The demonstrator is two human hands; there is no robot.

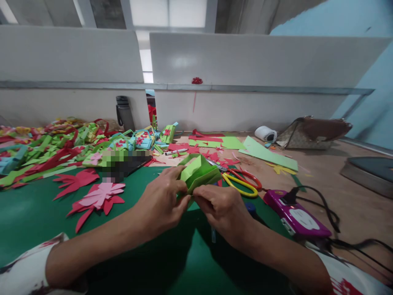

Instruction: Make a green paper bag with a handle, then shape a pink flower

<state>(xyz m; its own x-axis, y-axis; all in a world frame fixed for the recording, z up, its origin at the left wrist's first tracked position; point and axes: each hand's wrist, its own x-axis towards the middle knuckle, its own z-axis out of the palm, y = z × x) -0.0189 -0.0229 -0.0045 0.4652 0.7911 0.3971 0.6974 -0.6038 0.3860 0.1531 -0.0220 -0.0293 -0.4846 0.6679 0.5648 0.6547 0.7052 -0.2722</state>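
Note:
Between my two hands is a folded light-green paper box (201, 170), held above the green mat (138, 262) with its open top tilted up. My left hand (162, 196) pinches its left side and near edge. The fingers of my right hand (222, 209) close on the near right edge, close to the left fingertips. Just behind the right hand lie scissors (242, 184) with yellow and red handles. Pink paper flowers (104, 194) and red paper flowers (78, 180) rest on the mat to the left. The underside of the box is hidden by my fingers.
A heap of green, red and blue paper pieces (46, 151) fills the back left, near a grey bottle (125, 112). Green paper sheets (267, 153) lie at the back. On the right are a purple power strip (297, 215) with cables, a handbag (313, 133) and a tape roll (265, 134).

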